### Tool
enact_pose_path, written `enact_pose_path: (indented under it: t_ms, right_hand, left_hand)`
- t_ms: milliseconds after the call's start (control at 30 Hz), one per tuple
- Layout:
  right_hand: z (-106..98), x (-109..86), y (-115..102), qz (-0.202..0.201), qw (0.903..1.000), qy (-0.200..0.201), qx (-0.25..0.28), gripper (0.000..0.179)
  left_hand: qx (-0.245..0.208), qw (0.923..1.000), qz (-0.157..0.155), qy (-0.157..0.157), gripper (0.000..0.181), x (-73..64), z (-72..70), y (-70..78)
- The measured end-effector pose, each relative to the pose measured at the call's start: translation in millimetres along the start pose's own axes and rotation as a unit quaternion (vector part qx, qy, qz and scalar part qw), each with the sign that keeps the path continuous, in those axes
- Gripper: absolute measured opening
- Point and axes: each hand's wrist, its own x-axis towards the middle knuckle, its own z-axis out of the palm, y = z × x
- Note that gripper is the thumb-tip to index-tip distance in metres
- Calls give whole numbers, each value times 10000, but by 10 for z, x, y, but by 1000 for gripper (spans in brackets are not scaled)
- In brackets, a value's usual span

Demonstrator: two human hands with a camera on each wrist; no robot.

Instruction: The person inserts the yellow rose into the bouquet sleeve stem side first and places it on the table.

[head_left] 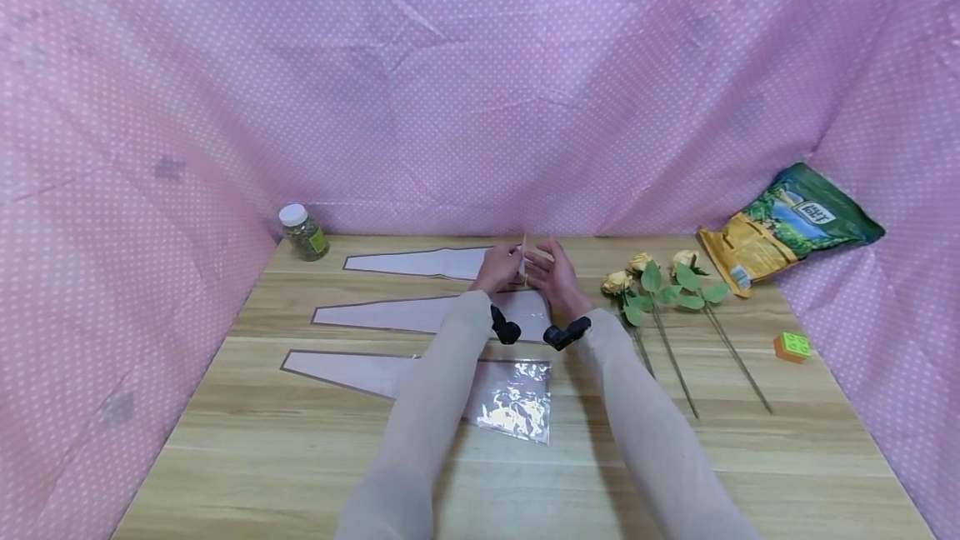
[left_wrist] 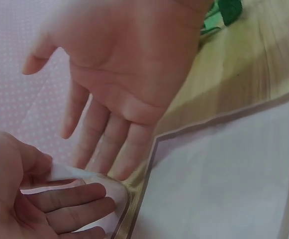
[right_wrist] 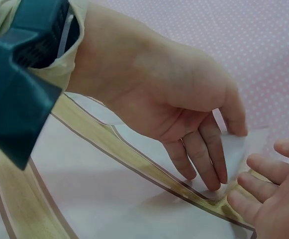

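Three flat, tapered flower sleeves lie one behind another on the table, whitish with brown borders. At the far sleeve point(head_left: 412, 262), my left hand point(head_left: 497, 267) pinches the raised wide end between thumb and fingers. My right hand point(head_left: 553, 276) faces it from the right, fingers extended and palm showing in the left wrist view; its fingertips are at the lifted edge, though contact is unclear. The middle sleeve point(head_left: 382, 315) lies just in front, partly under the left forearm. The near sleeve point(head_left: 341, 363) has a shiny clear film at its wide end and is partly covered by that arm.
Several yellow roses point(head_left: 617, 282) with long stems lie to the right. Behind them leans a green and yellow bag point(head_left: 795, 223). A green and orange toy block point(head_left: 792, 347) sits near the right edge. A white-lidded jar point(head_left: 305, 233) stands back left. Pink dotted cloth point(head_left: 480, 107) surrounds the table.
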Motion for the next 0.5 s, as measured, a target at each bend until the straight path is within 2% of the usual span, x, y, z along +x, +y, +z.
enact_pose_path:
  t_ms: [200,367,500]
  right_hand:
    - [31,19,-2,145,9995,71,-253,53]
    - [71,31,-18,144,9955,431,-834,47]
    - [79,45,-24,79,9904,684,-1196,42]
  left_hand:
    - [-723,9970,-270,83,26,-11,-27,-35]
    - [-818,9958,-247,326,21,-39,-31,-43]
    - [-1061,9930,-280,426,17,-57,-26,-37]
